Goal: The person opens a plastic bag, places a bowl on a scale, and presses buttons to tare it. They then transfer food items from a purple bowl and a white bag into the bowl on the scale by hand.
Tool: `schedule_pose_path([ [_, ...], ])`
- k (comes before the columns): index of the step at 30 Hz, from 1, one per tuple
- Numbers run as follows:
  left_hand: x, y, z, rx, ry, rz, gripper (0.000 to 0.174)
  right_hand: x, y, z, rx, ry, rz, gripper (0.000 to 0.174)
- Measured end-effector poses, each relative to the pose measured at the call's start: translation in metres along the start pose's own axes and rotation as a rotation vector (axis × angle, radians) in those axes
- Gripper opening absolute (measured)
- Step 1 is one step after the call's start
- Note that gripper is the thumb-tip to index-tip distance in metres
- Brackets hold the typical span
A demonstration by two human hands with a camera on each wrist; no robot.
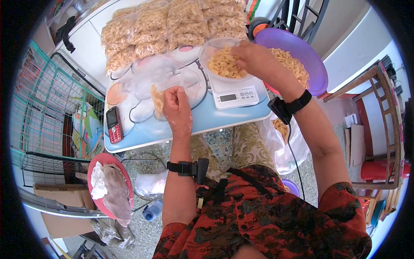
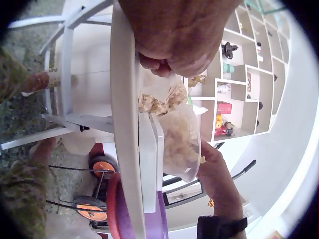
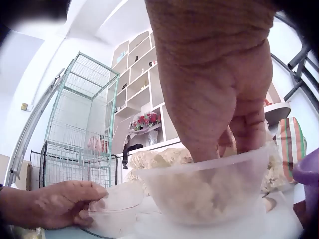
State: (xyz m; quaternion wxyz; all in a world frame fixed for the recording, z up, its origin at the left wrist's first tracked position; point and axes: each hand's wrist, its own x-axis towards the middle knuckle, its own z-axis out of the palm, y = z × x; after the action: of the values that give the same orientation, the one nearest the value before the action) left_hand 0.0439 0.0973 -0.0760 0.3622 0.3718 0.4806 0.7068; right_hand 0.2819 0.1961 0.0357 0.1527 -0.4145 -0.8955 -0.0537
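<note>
My left hand (image 1: 177, 108) pinches the edge of a clear plastic bag (image 3: 117, 211) over the front of the low table. A few pale yellow chip-like flakes (image 1: 157, 101) show beside its fingers. My right hand (image 1: 263, 62) reaches over the rim into a translucent plastic bowl (image 3: 209, 199), its fingers curled on the pale yellow flakes (image 1: 222, 64) inside. One flake (image 2: 203, 159) shows by those fingers at the rim in the left wrist view. The bowl sits on a white digital scale (image 1: 235, 96); its fingertips are partly hidden in the right wrist view.
Stacked filled bags (image 1: 168, 26) line the table's back. A purple basin (image 1: 317, 64) of flakes stands right of the scale. A red phone (image 1: 114, 125) lies at the table's left edge. A red stool (image 1: 125, 190) with cloths stands front left, near a wire cage (image 1: 47, 103).
</note>
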Motion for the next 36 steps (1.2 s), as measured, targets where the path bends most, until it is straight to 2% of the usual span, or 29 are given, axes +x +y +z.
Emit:
schedule_pose_path([
  [6,0.0,0.0,0.001,0.008,0.007,0.02,0.011,0.0,0.009,-0.003,0.293,0.113,0.055,0.02],
  [9,0.001,-0.002,0.0,-0.009,-0.003,0.015,0.01,0.001,0.014,-0.009,0.504,0.044,0.169,0.015],
  [12,0.001,-0.003,0.0,-0.028,-0.005,0.012,0.01,0.003,0.017,-0.013,0.558,-0.048,0.243,0.013],
  [18,0.001,-0.002,0.0,0.01,0.004,0.007,0.01,0.006,0.023,-0.007,0.296,-0.052,0.18,0.017],
  [24,0.001,-0.003,0.0,0.023,0.002,0.024,0.01,0.006,0.014,-0.013,0.378,-0.118,0.261,0.035],
  [27,0.0,-0.002,0.0,0.028,0.004,0.02,0.01,0.005,0.011,-0.017,0.357,-0.173,0.239,0.044],
  [33,0.002,-0.004,0.0,0.019,0.004,0.022,0.01,0.002,0.004,-0.02,0.396,-0.166,0.254,0.048],
  [36,0.001,-0.003,0.0,-0.011,-0.002,0.015,0.01,0.002,0.009,-0.014,0.26,-0.137,0.13,0.049],
])
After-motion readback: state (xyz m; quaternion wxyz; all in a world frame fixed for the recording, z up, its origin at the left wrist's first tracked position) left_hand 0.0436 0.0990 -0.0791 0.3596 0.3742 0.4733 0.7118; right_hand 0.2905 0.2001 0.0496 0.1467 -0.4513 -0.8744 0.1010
